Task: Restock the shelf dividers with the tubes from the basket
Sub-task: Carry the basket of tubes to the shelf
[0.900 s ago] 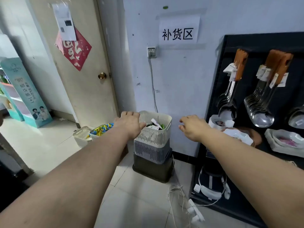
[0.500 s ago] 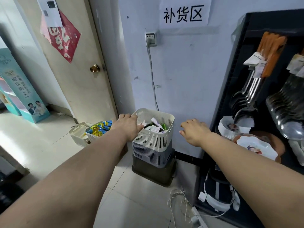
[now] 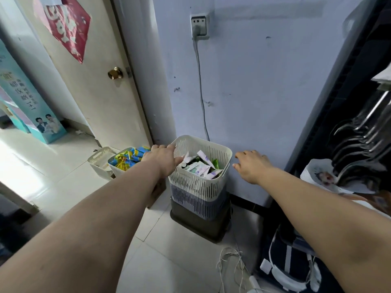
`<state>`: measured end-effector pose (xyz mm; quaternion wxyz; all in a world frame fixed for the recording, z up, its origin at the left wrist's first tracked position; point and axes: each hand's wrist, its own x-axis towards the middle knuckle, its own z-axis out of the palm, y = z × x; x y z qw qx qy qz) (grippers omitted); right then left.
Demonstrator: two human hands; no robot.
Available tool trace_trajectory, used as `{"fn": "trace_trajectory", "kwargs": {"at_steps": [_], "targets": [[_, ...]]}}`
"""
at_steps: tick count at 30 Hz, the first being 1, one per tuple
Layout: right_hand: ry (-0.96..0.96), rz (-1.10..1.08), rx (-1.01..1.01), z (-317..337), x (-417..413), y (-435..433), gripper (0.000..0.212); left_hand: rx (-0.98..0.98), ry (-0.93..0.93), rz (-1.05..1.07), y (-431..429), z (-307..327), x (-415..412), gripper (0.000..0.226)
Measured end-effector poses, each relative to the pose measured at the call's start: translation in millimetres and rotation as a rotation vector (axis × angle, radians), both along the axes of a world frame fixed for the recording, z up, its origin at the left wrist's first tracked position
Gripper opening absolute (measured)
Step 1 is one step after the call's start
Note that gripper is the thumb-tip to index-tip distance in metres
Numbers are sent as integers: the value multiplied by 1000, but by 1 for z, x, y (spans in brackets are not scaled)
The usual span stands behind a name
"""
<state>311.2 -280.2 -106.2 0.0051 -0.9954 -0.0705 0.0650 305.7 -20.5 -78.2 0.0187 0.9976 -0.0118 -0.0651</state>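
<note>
A white slatted basket (image 3: 196, 187) stands on top of a stack of a grey and a dark basket against the wall. Several white, purple and green tubes (image 3: 200, 167) lie jumbled inside it. My left hand (image 3: 163, 158) reaches to the basket's left rim, its fingers relaxed at the rim and holding nothing. My right hand (image 3: 251, 166) hovers just right of the basket's right rim, fingers loosely spread, a small gap between them and the rim. No shelf dividers are in view.
Left of the stack are a basket of blue and yellow packets (image 3: 127, 160) and a small white basket (image 3: 99, 159). A black display rack with hanging ladles (image 3: 359, 132) stands at the right. Loose cables (image 3: 230, 263) lie on the tiled floor; a door (image 3: 88, 81) is at the left.
The view has tilted down and drawn closer to the basket stack. Both hands have stayed either side of the white basket, the left now at its rim.
</note>
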Motion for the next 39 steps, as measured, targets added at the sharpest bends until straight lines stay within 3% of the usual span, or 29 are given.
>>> {"fn": "trace_trajectory", "kwargs": {"at_steps": [7,15,23,30,36,39], "targets": [[81,-80,34,-42,61,8,43,5,74,-5,26,-41,82,60],[231,-222,108,-125,172,46,44,-5,240,-31,76,-115,233,57],[247,-386,158,-193,217,82,46,-3,394,-39,105,-189,338,53],[233,-557,153,-230,238,82,65,-111,299,17,102,-236,384,45],[71,-742,253,-247,251,85,69,-181,366,71,101,-274,407,63],[90,-799,341,-253,252,82,76,-261,404,98,98,-282,413,74]]}}
